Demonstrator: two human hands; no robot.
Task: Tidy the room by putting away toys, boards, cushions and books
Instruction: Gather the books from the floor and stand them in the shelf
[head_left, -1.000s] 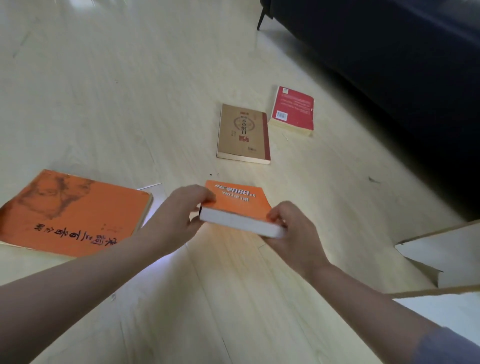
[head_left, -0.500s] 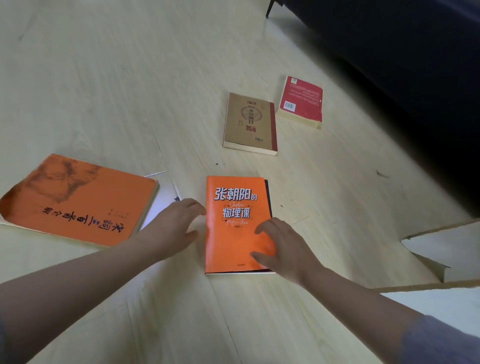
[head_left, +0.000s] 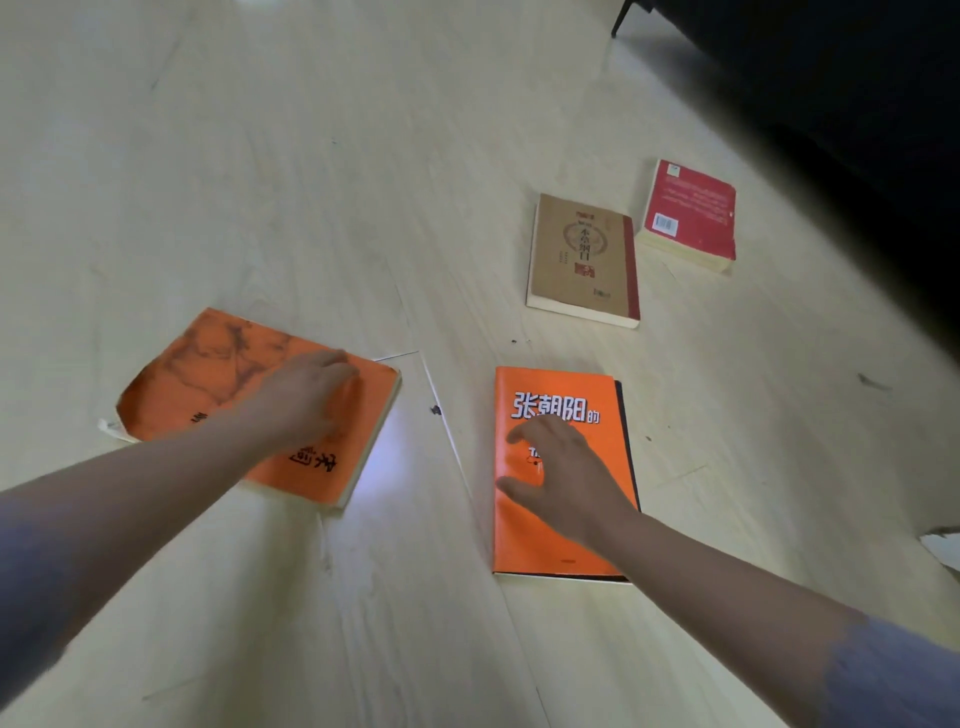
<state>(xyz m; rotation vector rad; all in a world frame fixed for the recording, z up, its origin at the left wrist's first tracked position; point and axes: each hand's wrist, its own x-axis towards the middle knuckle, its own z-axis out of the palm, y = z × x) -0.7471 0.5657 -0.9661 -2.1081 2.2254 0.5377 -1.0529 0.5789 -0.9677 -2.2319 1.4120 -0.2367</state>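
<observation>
Flat on the pale wooden floor (head_left: 363, 182): small orange book (head_left: 558, 395), bold white characters up top, dark strip down its right edge. Resting on its cover, right hand (head_left: 566, 475), fingers (head_left: 522, 434) spread apart. Over on the ink-mottled large orange book (head_left: 208, 374), left hand (head_left: 304, 400), fingers straight, together. Beyond, tan book (head_left: 582, 257) and red book (head_left: 688, 215), side by side.

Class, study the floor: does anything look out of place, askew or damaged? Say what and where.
Four books lie scattered at different angles on the pale wooden floor. The large orange paperback under the left hand looks worn: its near-left corner is ragged, with pages poking out. The red paperback lies barcode-side up.
</observation>
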